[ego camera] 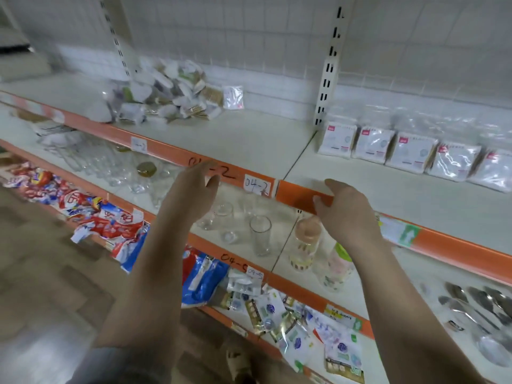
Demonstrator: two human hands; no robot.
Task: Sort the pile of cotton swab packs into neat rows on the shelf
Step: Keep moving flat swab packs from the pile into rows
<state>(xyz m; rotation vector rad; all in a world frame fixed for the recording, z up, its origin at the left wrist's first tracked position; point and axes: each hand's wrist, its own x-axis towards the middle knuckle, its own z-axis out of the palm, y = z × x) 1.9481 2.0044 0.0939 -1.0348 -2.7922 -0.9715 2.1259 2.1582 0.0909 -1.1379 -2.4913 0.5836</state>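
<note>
My two bare hands hover in front of the upper shelf (249,139), both holding nothing: my left hand (194,187) is raised before the orange shelf edge strip (155,145), fingers relaxed and spread, covering part of a handwritten number ending "-2", while my right hand (346,209) has its fingers loosely apart, the fingertips at the strip just right of the joint between two shelf sections. The pile of cotton swab packs (169,95) lies jumbled at the back left of the shelf, against the white grid back panel (249,37), well apart from both hands; a single clear packet (233,97) stands just beside the pile on its right. On the neighbouring section to the right, a row of white packs (410,151) stands side by side in plastic wrap, each with a small red label at its top corner; the print is too blurred for me to read. A white tag marked "04-2" (257,185) sits on the strip between my hands. Below, the middle shelf carries clear drinking glasses (260,234), a jar with a gold lid (146,169) and patterned bottles (306,245), one with an orange cap. The lowest shelf shows red, white and blue bags (91,212), small printed sachets (277,314) and metal spoons (476,300) at far right
</note>
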